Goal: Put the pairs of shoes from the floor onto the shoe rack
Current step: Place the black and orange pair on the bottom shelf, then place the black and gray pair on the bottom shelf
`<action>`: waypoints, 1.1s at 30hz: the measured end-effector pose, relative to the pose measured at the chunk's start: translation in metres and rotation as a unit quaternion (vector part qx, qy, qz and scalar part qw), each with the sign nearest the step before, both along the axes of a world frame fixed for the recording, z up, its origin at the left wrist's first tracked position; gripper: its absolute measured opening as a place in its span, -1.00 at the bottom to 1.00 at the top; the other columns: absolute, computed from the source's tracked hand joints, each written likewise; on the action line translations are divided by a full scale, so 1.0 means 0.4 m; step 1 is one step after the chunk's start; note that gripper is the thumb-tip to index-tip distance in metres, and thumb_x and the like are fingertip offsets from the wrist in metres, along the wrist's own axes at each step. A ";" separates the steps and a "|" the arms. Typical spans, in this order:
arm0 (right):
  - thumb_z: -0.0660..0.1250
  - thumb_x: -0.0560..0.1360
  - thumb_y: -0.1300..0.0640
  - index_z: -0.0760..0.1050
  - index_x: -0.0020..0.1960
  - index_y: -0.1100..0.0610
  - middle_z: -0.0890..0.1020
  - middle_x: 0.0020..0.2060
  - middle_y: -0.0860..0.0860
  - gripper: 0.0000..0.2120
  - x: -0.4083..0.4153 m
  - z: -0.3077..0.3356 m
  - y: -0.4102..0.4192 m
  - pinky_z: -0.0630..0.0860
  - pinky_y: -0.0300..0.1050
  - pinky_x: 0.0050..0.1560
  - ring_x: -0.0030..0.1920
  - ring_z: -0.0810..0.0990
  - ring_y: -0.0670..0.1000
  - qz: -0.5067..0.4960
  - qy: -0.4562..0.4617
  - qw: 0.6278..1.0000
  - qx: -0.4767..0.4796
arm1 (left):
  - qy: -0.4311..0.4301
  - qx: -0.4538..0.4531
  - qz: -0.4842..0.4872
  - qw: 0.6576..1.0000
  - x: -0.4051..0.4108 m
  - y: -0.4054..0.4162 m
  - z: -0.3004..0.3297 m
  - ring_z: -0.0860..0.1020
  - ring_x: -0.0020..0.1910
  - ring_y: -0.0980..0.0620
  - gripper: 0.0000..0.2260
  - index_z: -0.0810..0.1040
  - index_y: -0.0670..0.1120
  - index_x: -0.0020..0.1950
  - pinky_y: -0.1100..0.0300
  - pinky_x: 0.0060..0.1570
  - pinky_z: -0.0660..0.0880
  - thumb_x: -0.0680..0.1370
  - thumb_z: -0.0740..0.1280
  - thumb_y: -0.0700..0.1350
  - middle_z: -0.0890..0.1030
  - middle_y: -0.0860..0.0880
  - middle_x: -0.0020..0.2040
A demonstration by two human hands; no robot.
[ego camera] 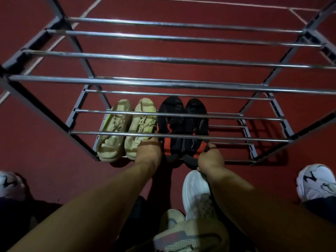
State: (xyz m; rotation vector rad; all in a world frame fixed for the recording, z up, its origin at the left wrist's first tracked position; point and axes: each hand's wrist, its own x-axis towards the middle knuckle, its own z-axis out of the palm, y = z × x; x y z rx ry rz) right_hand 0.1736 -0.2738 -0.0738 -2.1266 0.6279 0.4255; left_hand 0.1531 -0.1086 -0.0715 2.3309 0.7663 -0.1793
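Black-and-red pair [181, 128] going onto the bottom shelf [234, 161]; my left hand [148, 151] and right hand [209, 157] grip the heels. Next: release, fetch the white shoe [195, 193].

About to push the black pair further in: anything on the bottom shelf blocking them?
Nothing visible does. Both hands, left hand and right hand, hold the black-and-red sneakers at the heels; the beige sneakers sit beside them, not ahead.

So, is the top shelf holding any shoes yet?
No, the top shelf is bare bars; both pairs sit on the bottom shelf.
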 end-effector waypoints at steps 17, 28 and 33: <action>0.13 0.58 0.22 0.28 0.45 0.15 0.51 0.27 0.23 -0.57 0.015 -0.002 -0.024 0.34 -0.11 -0.12 0.19 0.53 0.25 0.156 -0.008 0.983 -0.100 | 0.031 0.077 -0.088 0.993 0.002 0.028 0.007 0.56 0.11 -0.26 -0.70 0.51 -0.16 0.18 0.09 -0.06 0.42 0.62 0.18 0.02 0.61 -0.25 0.11; 0.22 0.55 0.16 0.31 0.42 0.15 0.48 0.30 0.17 -0.56 -0.136 0.225 0.004 0.46 -0.01 0.06 0.22 0.52 0.25 0.292 -0.032 0.944 -0.152 | 0.022 0.233 -0.219 0.947 -0.166 0.027 0.217 0.59 0.06 -0.21 -0.77 0.51 -0.07 0.14 0.02 -0.04 0.49 0.57 0.19 0.00 0.63 -0.16 0.07; 0.19 0.57 0.18 0.23 0.52 0.05 0.48 0.34 0.12 -0.47 -0.260 0.327 -0.008 0.45 -0.07 0.00 0.22 0.52 0.20 0.356 -0.051 0.922 -0.144 | 0.027 0.270 -0.265 0.925 -0.280 0.016 0.303 0.58 0.03 -0.22 -0.76 0.49 -0.01 0.18 0.06 -0.18 0.42 0.57 0.17 0.00 0.61 -0.16 0.09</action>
